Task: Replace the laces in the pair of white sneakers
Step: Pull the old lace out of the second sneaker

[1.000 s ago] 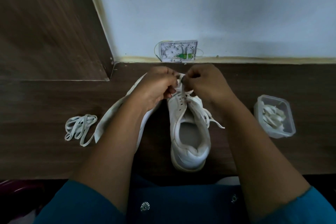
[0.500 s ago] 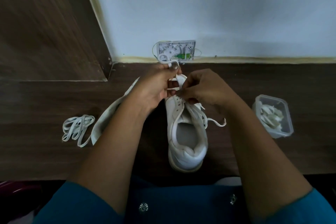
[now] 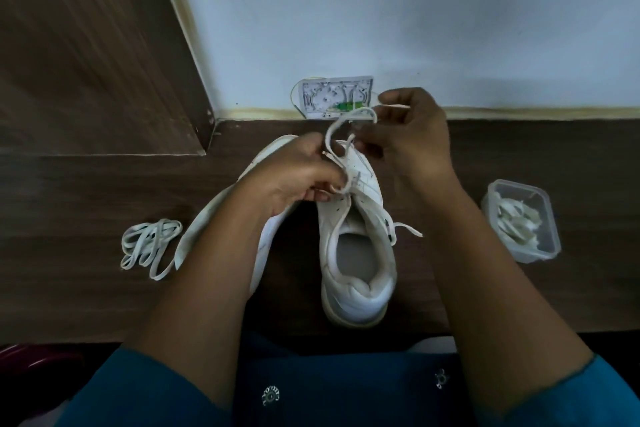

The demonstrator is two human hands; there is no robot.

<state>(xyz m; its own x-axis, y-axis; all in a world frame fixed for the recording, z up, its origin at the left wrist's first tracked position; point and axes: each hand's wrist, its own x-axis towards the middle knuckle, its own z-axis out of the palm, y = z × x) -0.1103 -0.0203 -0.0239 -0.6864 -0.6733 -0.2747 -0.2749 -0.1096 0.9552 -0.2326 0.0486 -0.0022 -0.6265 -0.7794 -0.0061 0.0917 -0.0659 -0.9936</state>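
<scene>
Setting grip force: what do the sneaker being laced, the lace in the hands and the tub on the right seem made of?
Sneaker: likely leather or synthetic leather, smooth matte white, with punched eyelets and a padded collar. Lace: flat woven fabric, probably; it bends limply into a loop. Tub: clear rigid plastic, slightly glossy; its contents show through the walls.

From the sneaker [image 3: 356,288], the wall [image 3: 450,28] blocks my twelve o'clock. A tub [image 3: 519,188] stands at three, loose laces [image 3: 149,246] at nine.
</scene>
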